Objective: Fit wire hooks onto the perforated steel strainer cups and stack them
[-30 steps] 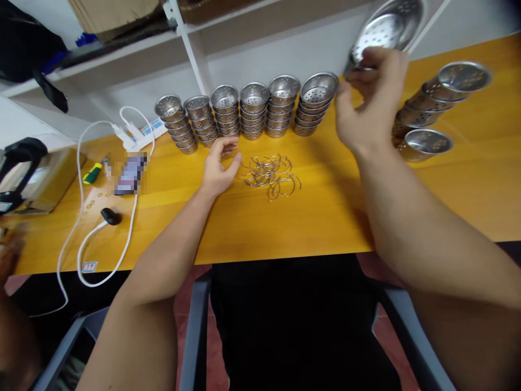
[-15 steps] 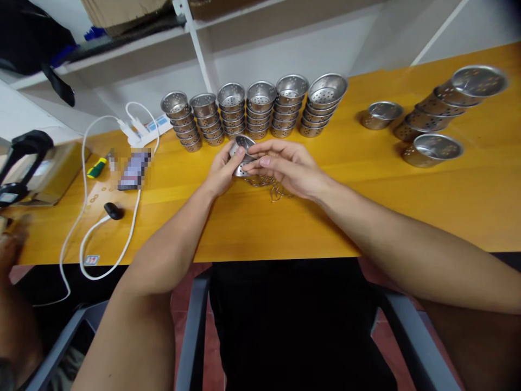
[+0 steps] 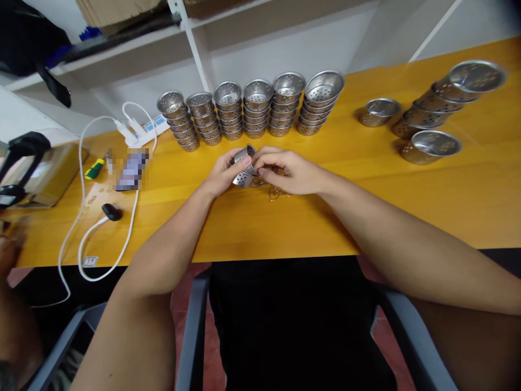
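My left hand [image 3: 223, 172] is closed on a small perforated metal cup [image 3: 243, 180], its thumb across the side. The cup is tilted, with its rim turned toward my other hand. At that rim, my right hand [image 3: 290, 171] has its fingers curled and pinched together. Whatever lies between those fingertips is hidden. Several bent thin wire pieces [image 3: 275, 193] lie on the table under and beside my right hand, partly covered by it.
Stacks of perforated cups [image 3: 256, 114] line the back of the wooden table [image 3: 260, 233]. More cups [image 3: 431, 146] stand at the right, one stack leaning. At left are a power strip [image 3: 148, 133], a phone [image 3: 132, 169], a white cable [image 3: 132, 231] and another person's arm [image 3: 14, 309].
The cup has tipped over in my left hand, its rim now facing right. My right fingers have curled in from a more stretched pose and come to the rim.
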Demonstrator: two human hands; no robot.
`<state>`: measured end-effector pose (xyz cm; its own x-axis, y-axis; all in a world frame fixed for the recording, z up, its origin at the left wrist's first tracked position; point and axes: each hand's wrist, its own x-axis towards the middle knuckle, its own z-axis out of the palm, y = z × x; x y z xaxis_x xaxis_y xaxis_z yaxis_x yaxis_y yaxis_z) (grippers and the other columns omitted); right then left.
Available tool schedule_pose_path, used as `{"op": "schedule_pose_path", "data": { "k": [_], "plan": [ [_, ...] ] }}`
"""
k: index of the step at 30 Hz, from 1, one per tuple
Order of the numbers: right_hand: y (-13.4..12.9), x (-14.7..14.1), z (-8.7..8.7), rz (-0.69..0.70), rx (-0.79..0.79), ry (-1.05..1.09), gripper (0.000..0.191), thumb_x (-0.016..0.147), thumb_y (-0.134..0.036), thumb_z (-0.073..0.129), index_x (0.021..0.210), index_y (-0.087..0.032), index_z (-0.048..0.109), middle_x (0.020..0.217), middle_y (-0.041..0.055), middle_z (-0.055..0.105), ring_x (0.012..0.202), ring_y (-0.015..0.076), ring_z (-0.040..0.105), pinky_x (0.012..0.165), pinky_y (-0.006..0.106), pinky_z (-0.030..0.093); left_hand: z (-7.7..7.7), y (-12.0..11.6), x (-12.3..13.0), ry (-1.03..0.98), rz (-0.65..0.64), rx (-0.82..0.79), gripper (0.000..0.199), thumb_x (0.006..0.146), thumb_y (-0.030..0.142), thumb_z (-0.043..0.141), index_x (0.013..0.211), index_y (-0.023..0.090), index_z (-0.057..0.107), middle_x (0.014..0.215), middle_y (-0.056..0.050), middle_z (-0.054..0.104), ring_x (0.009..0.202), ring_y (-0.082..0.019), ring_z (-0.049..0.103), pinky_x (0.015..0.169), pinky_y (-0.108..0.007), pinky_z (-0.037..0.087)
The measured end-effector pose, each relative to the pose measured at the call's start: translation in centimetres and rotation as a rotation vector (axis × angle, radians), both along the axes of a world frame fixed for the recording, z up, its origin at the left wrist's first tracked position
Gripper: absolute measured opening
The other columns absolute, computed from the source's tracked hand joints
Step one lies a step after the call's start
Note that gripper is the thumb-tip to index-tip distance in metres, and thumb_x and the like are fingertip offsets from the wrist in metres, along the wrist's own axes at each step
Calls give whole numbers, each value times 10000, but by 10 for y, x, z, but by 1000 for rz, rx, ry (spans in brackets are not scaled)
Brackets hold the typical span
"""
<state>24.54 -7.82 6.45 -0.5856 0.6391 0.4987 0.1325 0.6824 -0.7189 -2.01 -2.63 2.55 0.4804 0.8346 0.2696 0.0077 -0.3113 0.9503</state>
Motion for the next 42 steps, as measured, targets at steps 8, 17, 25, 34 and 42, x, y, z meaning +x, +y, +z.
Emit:
{"op": "schedule_pose_path", "data": {
  "k": [8,17,25,34,42],
  "plan": [
    [1,9,7,-31,27,-59,411,1195,-631,838,1016,-271,752,1066,64,675,945,241,638,863,404,553,1,3,0,-2,-35,36,803,909,1033,967,1252,320,830,1097,-18,839,971,-245,854,889,-410,736],
    [-2,6,15,-80,60,8,545,1190,-781,808,976,-282,762,1062,90,694,1014,297,654,1030,504,591,6,0,1,-2,-5,-4,874,845,1115,924,1144,313,748,1010,-18,754,875,-243,788,793,-434,678],
    [3,-2,5,-100,-13,109,658,1108,-920,861,941,-288,790,1004,70,713,942,271,624,977,484,592,14,-6,5,-119,-26,-95,804,825,991,1060,1107,279,816,981,-5,768,830,-191,754,743,-347,629],
    [5,7,13,-23,-73,187,604,1049,-858,989,939,-281,843,1000,60,755,892,232,636,902,438,600,19,-12,9,-239,-18,-199,787,828,912,1104,1167,238,880,1048,-48,888,908,-218,833,851,-348,701],
    [13,21,-1,-206,-31,77,573,1079,-806,969,942,-268,826,958,72,724,861,244,633,821,435,562,-4,18,-4,-233,240,-143,819,878,971,1036,1227,266,807,1098,-54,883,1003,-269,895,893,-400,729]
  ]
}}
